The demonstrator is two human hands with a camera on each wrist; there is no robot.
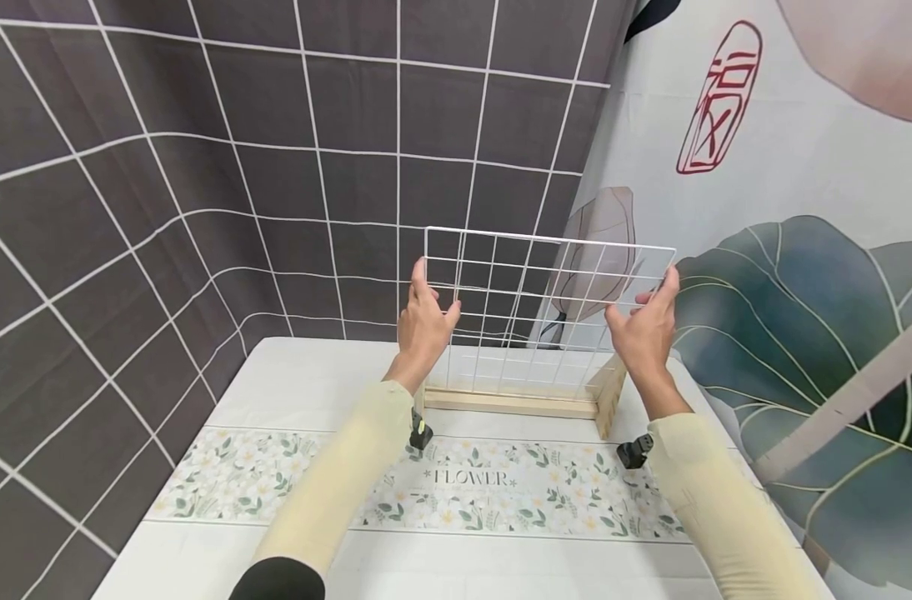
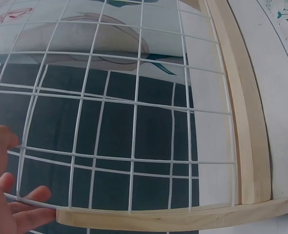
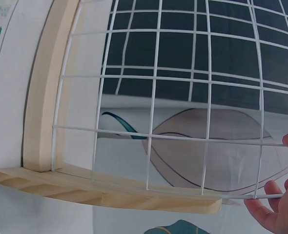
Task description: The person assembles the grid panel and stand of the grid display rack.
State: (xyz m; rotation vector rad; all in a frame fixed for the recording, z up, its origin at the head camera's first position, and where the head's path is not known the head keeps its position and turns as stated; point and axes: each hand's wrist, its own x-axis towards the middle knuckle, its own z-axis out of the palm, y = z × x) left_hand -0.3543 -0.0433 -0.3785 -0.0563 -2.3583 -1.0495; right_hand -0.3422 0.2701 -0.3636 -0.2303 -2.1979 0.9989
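A white wire grid panel (image 1: 549, 239) stands upright on a pale wooden base (image 1: 512, 403) in the head view. My left hand (image 1: 423, 327) grips the panel's left edge, with the thumb on the near face and fingers behind. At the opposite edge, near the top corner, my right hand (image 1: 645, 333) holds the wire the same way. In the left wrist view, the panel's side wire runs down to a wooden side piece (image 2: 173, 220), the left fingertips right by its end. Another wooden side piece (image 3: 114, 195) shows along the panel's other edge in the right wrist view.
Beneath the base is a white table (image 1: 328, 358) with a floral printed strip (image 1: 501, 500) reading "FLOWER". A dark checked curtain (image 1: 351, 100) hangs behind and to the left. On the right hangs a white cloth (image 1: 651, 125) with large leaf prints.
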